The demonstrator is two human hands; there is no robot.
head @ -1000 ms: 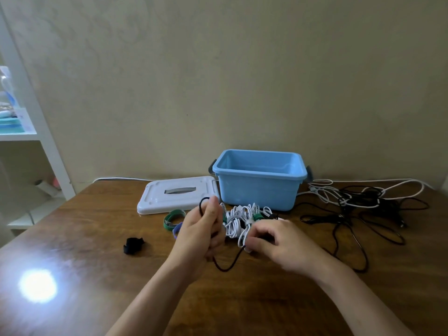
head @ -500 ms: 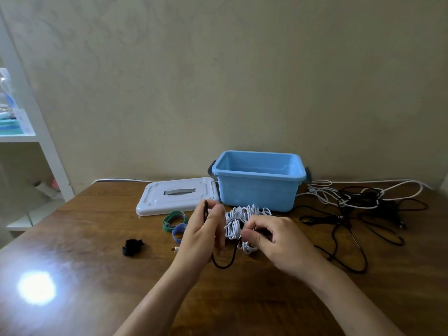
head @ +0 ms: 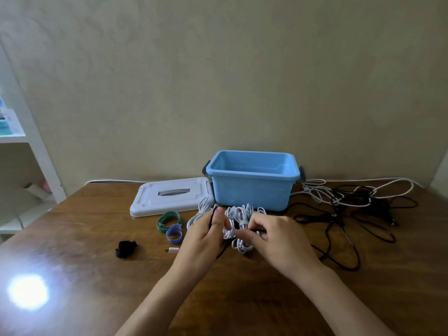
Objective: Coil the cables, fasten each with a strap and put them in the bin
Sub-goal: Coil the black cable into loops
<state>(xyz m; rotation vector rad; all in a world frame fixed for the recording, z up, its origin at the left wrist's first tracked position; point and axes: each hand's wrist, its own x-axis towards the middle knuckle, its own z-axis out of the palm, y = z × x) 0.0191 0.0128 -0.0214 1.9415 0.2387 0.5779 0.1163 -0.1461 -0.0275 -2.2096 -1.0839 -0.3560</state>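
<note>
Left hand (head: 206, 235) grips a thin black cable (head: 212, 215) between thumb and curled fingers, just in front of the open light-blue plastic bin (head: 252, 187). Right hand (head: 274, 236) pinches something beside it; what exactly is hidden. Coiled white cables (head: 238, 220) lie between hands and bin. Tangled black and white cables (head: 351, 204) sprawl right of the bin.

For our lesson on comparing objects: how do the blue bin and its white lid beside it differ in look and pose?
The blue bin stands upright and open-topped; the white lid lies flat on the table. The bin is tall and deep; the lid is low and thin. The bin has dark side latches; the lid has a grey recessed handle. Both look like plastic.
</note>
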